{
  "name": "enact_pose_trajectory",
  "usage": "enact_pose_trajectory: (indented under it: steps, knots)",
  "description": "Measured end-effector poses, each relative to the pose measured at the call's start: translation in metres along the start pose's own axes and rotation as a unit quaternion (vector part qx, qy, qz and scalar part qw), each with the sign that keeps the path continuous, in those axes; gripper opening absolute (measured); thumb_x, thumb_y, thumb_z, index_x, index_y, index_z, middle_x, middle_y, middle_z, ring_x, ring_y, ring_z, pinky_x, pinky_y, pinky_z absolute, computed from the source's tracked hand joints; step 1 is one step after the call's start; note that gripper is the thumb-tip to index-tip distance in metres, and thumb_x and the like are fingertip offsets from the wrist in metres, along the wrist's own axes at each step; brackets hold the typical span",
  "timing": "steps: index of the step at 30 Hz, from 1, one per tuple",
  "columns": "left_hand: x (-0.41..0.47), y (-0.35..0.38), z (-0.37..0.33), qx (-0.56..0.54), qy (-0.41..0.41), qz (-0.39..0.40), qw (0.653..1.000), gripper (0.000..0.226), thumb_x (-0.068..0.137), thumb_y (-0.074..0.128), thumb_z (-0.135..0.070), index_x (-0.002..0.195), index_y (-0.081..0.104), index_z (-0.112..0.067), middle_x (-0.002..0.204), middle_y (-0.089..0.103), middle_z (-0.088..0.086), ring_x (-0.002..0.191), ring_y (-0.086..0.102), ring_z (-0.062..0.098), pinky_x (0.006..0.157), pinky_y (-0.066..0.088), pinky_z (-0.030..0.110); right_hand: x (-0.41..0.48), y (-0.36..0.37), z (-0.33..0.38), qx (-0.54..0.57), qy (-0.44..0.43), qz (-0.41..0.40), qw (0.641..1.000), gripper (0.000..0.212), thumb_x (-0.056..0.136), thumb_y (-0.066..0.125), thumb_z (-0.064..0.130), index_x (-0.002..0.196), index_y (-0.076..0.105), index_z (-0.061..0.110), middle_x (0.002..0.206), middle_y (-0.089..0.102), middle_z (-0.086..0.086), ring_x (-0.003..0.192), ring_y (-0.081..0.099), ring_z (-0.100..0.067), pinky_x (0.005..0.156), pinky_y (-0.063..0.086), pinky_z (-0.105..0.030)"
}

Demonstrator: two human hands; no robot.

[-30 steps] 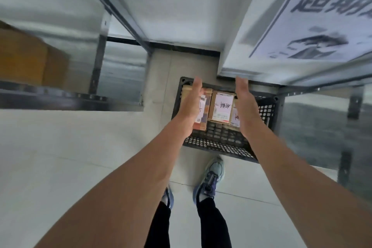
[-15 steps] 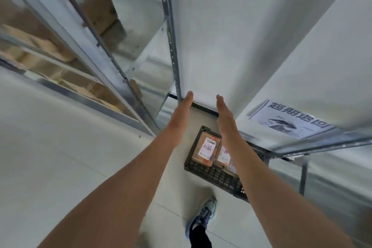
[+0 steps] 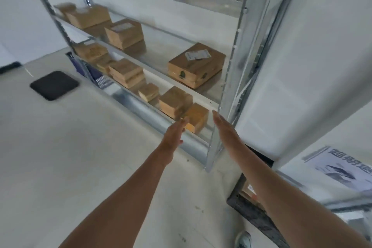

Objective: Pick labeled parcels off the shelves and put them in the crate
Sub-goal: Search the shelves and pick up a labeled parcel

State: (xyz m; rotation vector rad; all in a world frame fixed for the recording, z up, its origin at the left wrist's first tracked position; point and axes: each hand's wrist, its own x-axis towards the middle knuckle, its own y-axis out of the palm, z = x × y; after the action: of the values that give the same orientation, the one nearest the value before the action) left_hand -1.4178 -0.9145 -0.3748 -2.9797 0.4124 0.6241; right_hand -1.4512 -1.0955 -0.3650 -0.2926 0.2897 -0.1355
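Note:
A metal shelf rack (image 3: 231, 78) holds several brown cardboard parcels. One parcel (image 3: 196, 64) on the middle shelf carries a white label. On the low shelf a small parcel (image 3: 198, 118) sits at the right end beside a larger one (image 3: 175, 100). My left hand (image 3: 174, 135) is flat and empty, its fingertips just in front of the small parcel. My right hand (image 3: 225, 129) is also flat and empty, near the rack's upright post. The black crate (image 3: 247, 209) stands on the floor at lower right with labeled parcels inside, partly hidden by my right arm.
A dark mat (image 3: 54, 84) lies on the pale floor at left. A blue basket (image 3: 94, 74) stands under the rack's left end. A white pillar (image 3: 302, 66) rises on the right, with a printed sign (image 3: 342, 167) on a ledge. My shoe (image 3: 243, 239) shows at the bottom.
The view swung up from the crate to the shelf rack. Both hands rose from over the crate and now reach toward the low shelf, still empty.

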Motion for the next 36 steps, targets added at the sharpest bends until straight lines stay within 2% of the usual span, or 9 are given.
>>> enact_pose_trajectory:
  steps: [4,7,12,17,22,26,30,34,36]
  knots:
    - [-0.022,-0.094,-0.010,-0.011,0.020,-0.052,0.998,0.050,0.104,0.048,-0.049,0.146,0.048,-0.021,0.151,0.048,0.000,0.139,0.045,0.020,0.111,0.041,0.046,0.005,0.072,0.040,-0.040,-0.015,0.029,0.999,0.060,0.107,0.029,0.059,0.160,0.034,0.030,0.163,0.037,0.002,0.151,0.032,-0.023,0.121,0.025,-0.044]
    - [-0.027,-0.146,-0.015,-0.025,0.021,-0.079,0.996,0.052,0.103,0.050,-0.050,0.147,0.048,-0.022,0.151,0.048,0.001,0.138,0.046,0.019,0.112,0.042,0.047,0.017,0.116,0.065,-0.069,-0.045,0.064,0.995,0.069,0.104,0.030,0.065,0.158,0.038,0.023,0.160,0.042,-0.003,0.149,0.036,-0.026,0.119,0.029,-0.043]
    - [-0.009,-0.214,-0.028,-0.051,0.010,-0.111,0.992,0.032,0.103,0.053,-0.047,0.129,0.053,-0.029,0.142,0.054,-0.001,0.127,0.052,0.016,0.107,0.047,0.044,0.059,0.176,0.095,-0.098,-0.066,0.103,0.988,0.060,0.109,0.030,0.051,0.160,0.032,0.020,0.164,0.037,-0.004,0.152,0.032,-0.024,0.119,0.029,-0.039]
    - [0.033,-0.272,-0.041,-0.068,-0.010,-0.141,0.988,0.029,0.102,0.055,-0.047,0.124,0.054,-0.029,0.138,0.057,-0.001,0.124,0.055,0.016,0.108,0.047,0.046,0.127,0.224,0.114,-0.085,-0.046,0.117,0.988,0.062,0.107,0.030,0.057,0.159,0.033,0.023,0.164,0.036,-0.003,0.151,0.032,-0.026,0.120,0.028,-0.045]
    - [0.084,-0.331,-0.063,-0.079,-0.036,-0.171,0.981,0.046,0.102,0.055,-0.048,0.138,0.053,-0.021,0.141,0.057,-0.001,0.128,0.054,0.017,0.110,0.046,0.049,0.202,0.275,0.149,-0.054,-0.048,0.125,0.990,0.073,0.101,0.030,0.066,0.159,0.033,0.022,0.165,0.034,-0.002,0.152,0.032,-0.026,0.122,0.026,-0.047]
    - [0.116,-0.377,-0.077,-0.090,-0.047,-0.184,0.978,0.052,0.102,0.053,-0.048,0.145,0.050,-0.019,0.143,0.057,-0.001,0.129,0.054,0.018,0.110,0.045,0.049,0.253,0.319,0.171,-0.028,-0.026,0.141,0.989,0.077,0.095,0.033,0.075,0.154,0.042,0.027,0.160,0.043,-0.002,0.148,0.038,-0.026,0.121,0.031,-0.055]
    - [0.152,-0.429,-0.081,-0.104,-0.042,-0.201,0.973,0.047,0.102,0.055,-0.047,0.140,0.055,-0.019,0.138,0.060,0.000,0.127,0.056,0.018,0.106,0.048,0.046,0.297,0.365,0.194,-0.012,-0.020,0.139,0.990,0.048,0.106,0.039,0.055,0.142,0.051,0.026,0.150,0.051,-0.007,0.140,0.047,-0.027,0.118,0.036,-0.056]
    - [0.194,-0.490,-0.080,-0.115,-0.047,-0.194,0.973,0.043,0.101,0.056,-0.047,0.136,0.057,-0.021,0.136,0.061,0.000,0.126,0.057,0.018,0.104,0.050,0.046,0.339,0.423,0.209,-0.033,-0.012,0.144,0.989,0.052,0.105,0.040,0.055,0.145,0.050,0.024,0.152,0.050,-0.005,0.140,0.046,-0.026,0.117,0.036,-0.056]
    - [0.221,-0.528,-0.080,-0.119,-0.048,-0.182,0.975,0.037,0.101,0.056,-0.046,0.130,0.058,-0.023,0.135,0.062,0.000,0.124,0.058,0.017,0.103,0.050,0.045,0.365,0.458,0.216,-0.047,-0.004,0.140,0.989,0.060,0.101,0.038,0.064,0.149,0.047,0.028,0.155,0.048,-0.003,0.142,0.046,-0.026,0.118,0.035,-0.056]
